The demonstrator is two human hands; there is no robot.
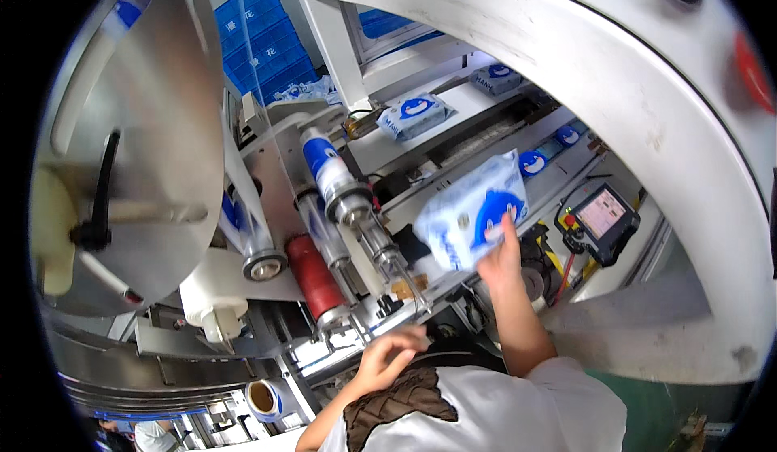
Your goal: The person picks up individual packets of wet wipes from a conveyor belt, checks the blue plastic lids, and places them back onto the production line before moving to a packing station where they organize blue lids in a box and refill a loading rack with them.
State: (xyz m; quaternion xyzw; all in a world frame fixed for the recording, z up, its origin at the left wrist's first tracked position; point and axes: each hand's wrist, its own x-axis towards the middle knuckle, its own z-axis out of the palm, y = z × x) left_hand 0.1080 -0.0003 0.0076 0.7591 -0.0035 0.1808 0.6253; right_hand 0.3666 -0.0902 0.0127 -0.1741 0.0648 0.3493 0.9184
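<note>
My right hand (pixel 503 254) grips a light-blue soft pack of wipes (pixel 457 209) by its near right edge, with the thumb on its printed face. The pack is tilted above the machine and slightly blurred. A blue whale is printed on it. Lower and to the left, my left hand (pixel 391 357) is near my body with nothing in it, the fingers loosely bent and the thumb apart. Beyond the held pack, a similar pack (pixel 415 118) lies on a pale conveyor (pixel 374 149), and another pack (pixel 495 78) is farther along it.
Left of the held pack stand metal rollers, one red (pixel 310 278), and a blue-and-white film roll (pixel 324 161). A large disc (pixel 146 161) fills the left side. A control pendant (pixel 600 216) sits at right, under a white curved frame (pixel 631 55). Blue crates (pixel 263 39) are stacked behind.
</note>
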